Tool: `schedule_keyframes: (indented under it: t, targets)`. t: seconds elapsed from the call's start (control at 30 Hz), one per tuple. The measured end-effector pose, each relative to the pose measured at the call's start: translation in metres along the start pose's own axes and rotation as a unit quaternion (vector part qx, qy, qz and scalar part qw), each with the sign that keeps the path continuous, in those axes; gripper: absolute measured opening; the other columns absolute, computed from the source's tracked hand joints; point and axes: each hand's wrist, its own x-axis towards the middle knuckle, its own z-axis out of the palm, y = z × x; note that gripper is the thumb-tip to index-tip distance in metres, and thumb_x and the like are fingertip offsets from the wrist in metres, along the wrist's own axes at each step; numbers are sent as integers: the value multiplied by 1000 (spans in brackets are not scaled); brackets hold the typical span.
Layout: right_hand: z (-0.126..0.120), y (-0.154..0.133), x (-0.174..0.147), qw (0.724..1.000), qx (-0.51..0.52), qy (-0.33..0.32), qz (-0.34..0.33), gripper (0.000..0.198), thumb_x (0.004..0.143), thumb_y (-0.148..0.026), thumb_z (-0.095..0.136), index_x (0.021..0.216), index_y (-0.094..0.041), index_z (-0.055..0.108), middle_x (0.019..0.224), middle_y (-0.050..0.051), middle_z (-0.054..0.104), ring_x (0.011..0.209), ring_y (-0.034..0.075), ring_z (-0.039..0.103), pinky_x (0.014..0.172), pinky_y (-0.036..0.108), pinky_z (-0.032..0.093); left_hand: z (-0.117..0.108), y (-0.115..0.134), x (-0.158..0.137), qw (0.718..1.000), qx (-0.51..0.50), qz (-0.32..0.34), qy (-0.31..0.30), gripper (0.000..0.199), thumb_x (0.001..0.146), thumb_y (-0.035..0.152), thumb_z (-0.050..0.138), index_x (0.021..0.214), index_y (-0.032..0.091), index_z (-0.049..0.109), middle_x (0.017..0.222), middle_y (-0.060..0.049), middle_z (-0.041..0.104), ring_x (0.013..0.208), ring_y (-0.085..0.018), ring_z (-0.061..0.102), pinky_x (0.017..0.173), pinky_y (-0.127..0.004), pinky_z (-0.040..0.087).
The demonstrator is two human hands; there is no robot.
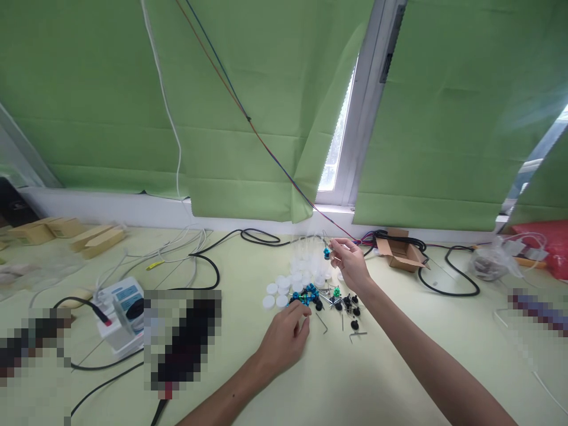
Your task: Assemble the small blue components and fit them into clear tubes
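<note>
Raised over the back of a pile of small parts, my right hand (348, 263) pinches a small blue metal part (327, 254), from which a thin bent metal piece sticks up. My left hand (284, 331) rests at the pile's front left edge, its fingers loosely curled and thumb apart; nothing shows in it. Its fingertips are by blue metal parts (310, 292). To the right lie a green part (336, 291) and several black knob-like parts (355, 325). Bent hex keys (358, 335) are at the front. White round lids (281, 301) and clear plastic containers (306, 260) sit behind and left.
An open cardboard box (402, 254) stands right of my right hand, among black cables (448, 290). Leftward are a white power strip (122, 313), more cables and yellowish boxes (104, 239). A plastic bag (492, 260) lies far right. Green blinds (248, 160) hang behind the table.
</note>
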Motion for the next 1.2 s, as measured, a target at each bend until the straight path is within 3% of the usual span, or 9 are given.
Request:
schedule_keyframes:
  t: [0.37, 1.2]
  targets:
    - [0, 9, -6, 984, -143, 2, -104, 28, 75, -42, 71, 77, -15, 63, 75, 2, 63, 37, 4, 42, 34, 20, 33, 0, 2, 0, 1000, 3, -6, -8, 18, 92, 20, 40, 93, 21, 58, 89, -2, 59, 56, -11, 49, 54, -26, 40]
    - [-5, 22, -16, 961, -231, -10, -150, 29, 85, -44, 60, 79, -16, 59, 70, 0, 55, 46, 9, 49, 42, 22, 40, 1, 1, -1, 1000, 11, -10, -26, 19, 92, 20, 40, 92, 21, 58, 83, -1, 59, 59, -12, 48, 56, -25, 37]
